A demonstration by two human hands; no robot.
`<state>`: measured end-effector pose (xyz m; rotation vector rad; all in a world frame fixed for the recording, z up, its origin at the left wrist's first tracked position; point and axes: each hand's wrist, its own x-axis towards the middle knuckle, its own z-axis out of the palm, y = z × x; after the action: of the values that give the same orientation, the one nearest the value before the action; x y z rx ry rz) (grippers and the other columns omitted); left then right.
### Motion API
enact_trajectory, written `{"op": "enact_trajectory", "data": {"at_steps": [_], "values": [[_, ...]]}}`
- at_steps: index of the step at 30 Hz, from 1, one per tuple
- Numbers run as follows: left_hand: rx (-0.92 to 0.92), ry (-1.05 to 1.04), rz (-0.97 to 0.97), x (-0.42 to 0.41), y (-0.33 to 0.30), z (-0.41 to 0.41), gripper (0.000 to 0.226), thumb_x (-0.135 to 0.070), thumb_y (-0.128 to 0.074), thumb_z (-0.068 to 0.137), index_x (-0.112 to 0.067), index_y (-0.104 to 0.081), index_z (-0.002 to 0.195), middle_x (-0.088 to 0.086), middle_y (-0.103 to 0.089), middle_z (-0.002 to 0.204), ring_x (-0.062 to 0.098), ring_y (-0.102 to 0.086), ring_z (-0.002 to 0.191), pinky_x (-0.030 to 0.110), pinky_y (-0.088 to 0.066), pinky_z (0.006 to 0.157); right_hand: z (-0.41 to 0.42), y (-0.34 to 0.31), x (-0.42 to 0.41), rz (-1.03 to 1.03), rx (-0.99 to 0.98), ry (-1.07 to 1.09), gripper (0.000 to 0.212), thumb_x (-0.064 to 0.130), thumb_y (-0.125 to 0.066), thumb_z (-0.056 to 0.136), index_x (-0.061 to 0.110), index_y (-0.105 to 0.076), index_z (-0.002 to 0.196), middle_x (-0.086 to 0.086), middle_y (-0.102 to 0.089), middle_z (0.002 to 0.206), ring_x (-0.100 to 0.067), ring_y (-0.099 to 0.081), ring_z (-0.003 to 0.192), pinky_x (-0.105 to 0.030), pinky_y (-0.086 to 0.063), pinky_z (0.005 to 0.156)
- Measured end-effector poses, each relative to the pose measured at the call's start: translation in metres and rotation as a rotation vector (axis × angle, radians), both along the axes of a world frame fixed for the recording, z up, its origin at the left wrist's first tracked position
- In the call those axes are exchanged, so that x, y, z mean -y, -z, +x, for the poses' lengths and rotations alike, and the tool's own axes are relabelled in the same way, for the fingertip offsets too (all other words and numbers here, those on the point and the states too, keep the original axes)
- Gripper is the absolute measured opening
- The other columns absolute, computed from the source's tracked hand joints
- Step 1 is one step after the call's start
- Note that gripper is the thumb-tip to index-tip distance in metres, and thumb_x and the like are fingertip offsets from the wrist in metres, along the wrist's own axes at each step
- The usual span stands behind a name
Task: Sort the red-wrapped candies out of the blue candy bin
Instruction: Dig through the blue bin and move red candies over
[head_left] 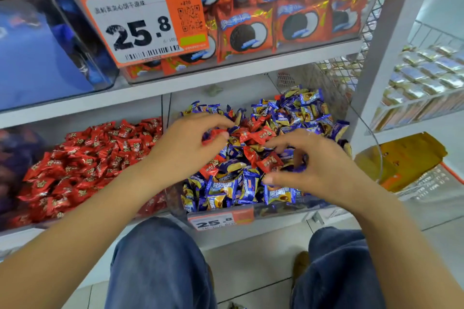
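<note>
The clear blue candy bin point(283, 209) on the lower shelf holds a heap of blue-wrapped candies point(248, 187). Several red-wrapped candies point(261, 134) lie mixed into the middle of the heap, and another red one point(270, 162) lies closer to me. My left hand point(185, 144) is over the bin's left part and pinches a red candy point(214, 133) between thumb and fingers. My right hand point(316, 165) hovers over the bin's right part with fingers loosely curled onto the pile, and I see nothing gripped in it.
A bin of red candies point(88, 163) stands directly left of the blue bin. Above is a shelf of orange cookie packs point(244, 32) with a price tag point(140, 27). A wire rack point(426, 75) and a yellow box point(406, 155) are on the right. My knees are below.
</note>
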<state>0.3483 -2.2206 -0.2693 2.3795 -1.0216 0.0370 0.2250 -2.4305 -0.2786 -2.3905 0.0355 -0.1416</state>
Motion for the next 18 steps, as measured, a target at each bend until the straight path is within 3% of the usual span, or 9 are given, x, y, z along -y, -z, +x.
{"op": "enact_trajectory", "data": {"at_steps": [2,4,5,11,15,18], "values": [[0.036,0.044,0.094,0.006,0.003,-0.007,0.038,-0.045,-0.047,0.089,-0.032,-0.06,0.123,-0.012,-0.059,0.123,0.006,-0.049,0.117,0.028,-0.038,0.098,-0.005,0.005,-0.008,-0.151,-0.106,-0.085,0.077,0.062,-0.076,0.059,0.051,-0.043,0.128,0.025,-0.044,0.122,0.009,-0.045,0.098,-0.022,-0.041,0.081],[0.025,0.049,0.108,0.01,0.005,-0.01,0.04,-0.046,-0.044,0.09,-0.033,-0.058,0.125,-0.012,-0.057,0.126,0.006,-0.048,0.119,0.031,-0.038,0.101,-0.006,0.011,-0.012,-0.298,-0.162,-0.091,0.083,0.051,-0.076,0.069,0.049,-0.03,0.138,0.019,-0.031,0.139,-0.003,-0.041,0.121,-0.027,-0.041,0.09],[0.019,0.041,0.094,0.009,0.007,-0.009,0.036,-0.044,-0.046,0.093,-0.033,-0.058,0.125,-0.012,-0.056,0.126,0.006,-0.048,0.12,0.031,-0.038,0.102,-0.005,0.013,-0.012,-0.318,-0.157,-0.061,0.082,0.047,-0.075,0.072,0.049,-0.029,0.139,0.016,-0.029,0.141,-0.009,-0.043,0.122,-0.028,-0.042,0.09],[0.0,0.01,0.073,0.003,0.013,-0.004,0.036,-0.045,-0.045,0.092,-0.033,-0.059,0.123,-0.013,-0.056,0.127,0.008,-0.05,0.12,0.036,-0.04,0.102,0.006,0.022,0.021,-0.304,-0.065,0.264,0.051,0.032,-0.072,0.081,0.031,-0.053,0.128,-0.001,-0.049,0.127,-0.022,-0.057,0.096,-0.029,-0.042,0.077],[0.012,-0.04,0.076,0.005,0.013,0.003,0.031,-0.033,-0.052,0.095,-0.029,-0.059,0.125,-0.011,-0.056,0.129,0.008,-0.048,0.121,0.023,-0.033,0.097,0.008,0.025,0.032,-0.376,0.0,0.385,0.045,0.043,-0.067,0.083,0.027,-0.057,0.124,-0.005,-0.055,0.123,-0.026,-0.052,0.109,-0.033,-0.043,0.078],[-0.011,-0.075,0.07,0.018,0.011,0.008,0.03,-0.03,-0.051,0.096,-0.027,-0.059,0.125,-0.009,-0.057,0.128,0.01,-0.05,0.119,0.022,-0.034,0.093,0.009,0.024,0.019,-0.331,0.107,0.358,0.042,0.044,-0.062,0.086,0.024,-0.06,0.123,-0.004,-0.058,0.119,-0.024,-0.05,0.112,-0.031,-0.04,0.079]]}}
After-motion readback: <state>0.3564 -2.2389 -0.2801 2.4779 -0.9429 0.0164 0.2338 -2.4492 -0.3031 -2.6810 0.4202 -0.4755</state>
